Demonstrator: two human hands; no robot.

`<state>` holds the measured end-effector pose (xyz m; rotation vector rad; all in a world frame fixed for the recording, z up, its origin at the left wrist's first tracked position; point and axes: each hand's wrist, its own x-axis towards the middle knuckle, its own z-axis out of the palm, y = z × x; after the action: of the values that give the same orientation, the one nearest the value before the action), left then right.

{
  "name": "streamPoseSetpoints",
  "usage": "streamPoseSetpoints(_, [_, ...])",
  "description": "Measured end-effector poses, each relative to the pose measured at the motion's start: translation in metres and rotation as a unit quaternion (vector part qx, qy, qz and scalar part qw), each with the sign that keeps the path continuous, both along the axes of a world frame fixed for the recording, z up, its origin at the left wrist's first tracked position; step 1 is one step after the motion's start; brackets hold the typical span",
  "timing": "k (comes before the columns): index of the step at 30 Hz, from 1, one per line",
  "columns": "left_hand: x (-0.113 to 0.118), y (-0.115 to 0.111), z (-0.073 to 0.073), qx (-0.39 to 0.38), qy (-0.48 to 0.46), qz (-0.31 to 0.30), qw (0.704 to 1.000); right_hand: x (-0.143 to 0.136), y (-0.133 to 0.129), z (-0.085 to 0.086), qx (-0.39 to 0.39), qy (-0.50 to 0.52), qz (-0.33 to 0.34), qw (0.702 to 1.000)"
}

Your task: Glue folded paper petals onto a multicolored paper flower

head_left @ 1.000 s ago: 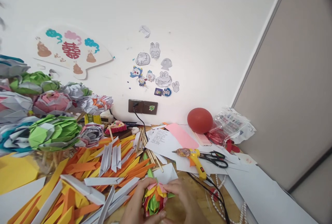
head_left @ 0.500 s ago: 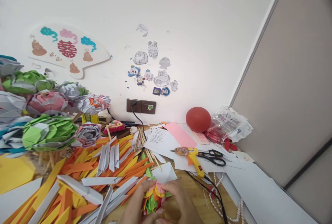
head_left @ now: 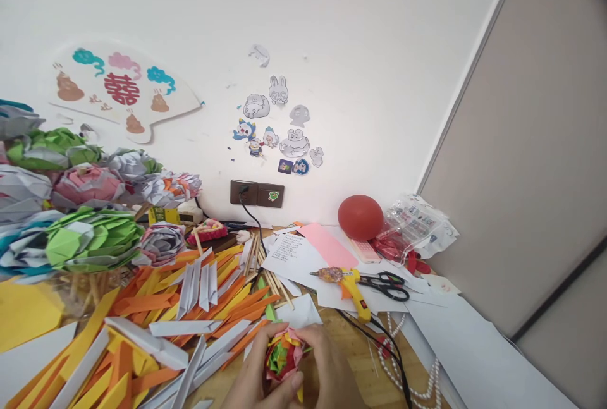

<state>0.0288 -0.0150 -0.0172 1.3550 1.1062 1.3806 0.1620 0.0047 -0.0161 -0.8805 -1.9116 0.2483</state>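
Note:
Near the bottom middle, a small folded-paper flower (head_left: 284, 354) in green, red, orange, yellow and pink sits between both hands. My left hand (head_left: 256, 371) wraps its left side, with the thumb along its lower edge. Curled round the right side is my right hand (head_left: 327, 365), its fingers on the flower's upper right. Folded orange, yellow and white paper strips (head_left: 190, 327) lie in a pile left of the hands. Just behind the flower rests a white paper sheet (head_left: 300, 311). The underside of the flower is hidden by the hands.
Large paper flowers (head_left: 90, 238) stand at the left. A yellow glue gun (head_left: 353, 292), black scissors (head_left: 391, 286) and a red balloon (head_left: 361, 217) are right of centre. White bead strings (head_left: 393, 365) and cables lie at the lower right. Wooden sticks (head_left: 277, 282) lie behind the hands.
The flower has turned and tilted between my hands, so more of its green and red centre faces the camera. Both hands still hold it, and the view has shifted slightly.

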Motion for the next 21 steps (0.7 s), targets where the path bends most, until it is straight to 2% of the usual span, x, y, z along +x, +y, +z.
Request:
streamPoseSetpoints(3, [-0.001,0.003,-0.001,-0.026,-0.085,-0.053,0.995,0.008,0.004,0.009,0.008,-0.031,0.047,0.998])
streamPoseSetpoints(5, [-0.004,0.006,0.0,-0.049,-0.136,-0.082,0.986,0.011,0.007,0.013,-0.022,-0.025,0.051,0.998])
streamPoseSetpoints(9, [-0.011,0.008,0.008,-0.084,-0.139,-0.124,0.979,0.014,0.015,0.016,-0.114,0.031,0.069,0.991])
streamPoseSetpoints(15, [-0.018,0.008,0.022,-0.087,-0.081,-0.049,0.992,0.017,0.024,0.002,-0.163,0.106,0.103,0.976])
streamPoseSetpoints(21, [-0.02,0.017,0.018,-0.08,-0.078,-0.083,0.99,0.019,0.028,0.001,-0.178,0.14,0.147,0.963])
